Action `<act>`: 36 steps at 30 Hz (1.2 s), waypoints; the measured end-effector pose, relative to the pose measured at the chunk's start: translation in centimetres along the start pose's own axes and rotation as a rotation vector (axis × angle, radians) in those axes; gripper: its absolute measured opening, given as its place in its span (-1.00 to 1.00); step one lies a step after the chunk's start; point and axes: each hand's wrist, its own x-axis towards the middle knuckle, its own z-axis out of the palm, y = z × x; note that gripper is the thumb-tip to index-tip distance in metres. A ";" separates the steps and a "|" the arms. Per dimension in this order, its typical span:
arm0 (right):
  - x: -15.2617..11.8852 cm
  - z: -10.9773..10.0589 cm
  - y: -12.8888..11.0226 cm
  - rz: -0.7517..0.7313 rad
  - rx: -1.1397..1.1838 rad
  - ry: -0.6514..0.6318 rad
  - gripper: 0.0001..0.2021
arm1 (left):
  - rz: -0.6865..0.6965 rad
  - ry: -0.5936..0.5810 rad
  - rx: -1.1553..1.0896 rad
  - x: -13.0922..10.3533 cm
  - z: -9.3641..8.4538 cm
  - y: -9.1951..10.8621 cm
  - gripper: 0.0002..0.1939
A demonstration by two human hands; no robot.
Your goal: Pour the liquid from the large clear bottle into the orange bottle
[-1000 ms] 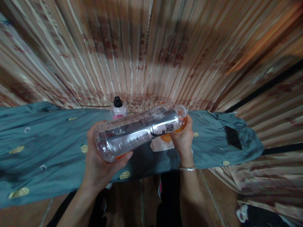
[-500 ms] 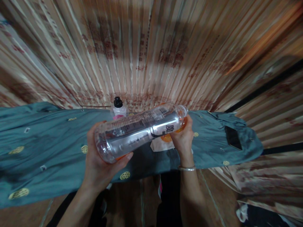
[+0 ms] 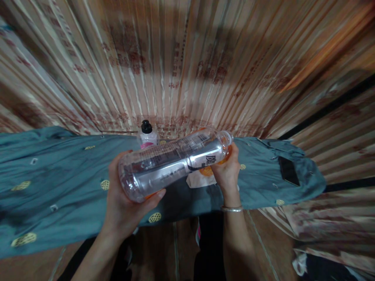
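Observation:
A large clear plastic bottle with dark print and orange patches is held up, tilted, its neck pointing to the upper right. My left hand is wrapped around its wide base, the thumb along the lower side. Near the neck, my right hand grips the bottle from behind and below; most of its fingers are hidden. No cap shows on the clear neck. Behind the bottle stands a smaller bottle with a black top and a pink band. A white item, partly covered, lies beneath the held bottle.
The narrow table has a wrinkled teal cloth with yellow patterned spots. A dark phone lies near its right end. A pleated curtain hangs directly behind the table. Dark bars stick in from the right.
The bottle and both hands have barely moved; the bottle's base has shifted very slightly to the right. The grip looks the same.

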 end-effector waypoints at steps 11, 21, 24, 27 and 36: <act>0.0 0.0 0.2 -0.013 -0.006 0.013 -0.19 | 0.036 -0.082 0.033 0.2 -0.6 -0.2 -0.17; -0.1 0.1 0.2 -0.039 -0.011 0.028 -0.23 | -0.013 -0.091 0.023 0.2 -0.9 -0.3 -0.17; -0.1 0.0 0.1 -0.017 -0.010 0.011 -0.20 | 0.010 -0.078 0.031 0.2 -0.9 -0.4 -0.17; -0.1 0.0 0.1 -0.007 -0.007 0.006 -0.19 | 0.022 -0.111 0.045 0.1 -0.9 -0.4 -0.19; -0.1 0.2 0.5 -0.053 -0.010 0.026 -0.23 | -0.009 -0.122 0.047 0.0 -0.9 -0.4 -0.18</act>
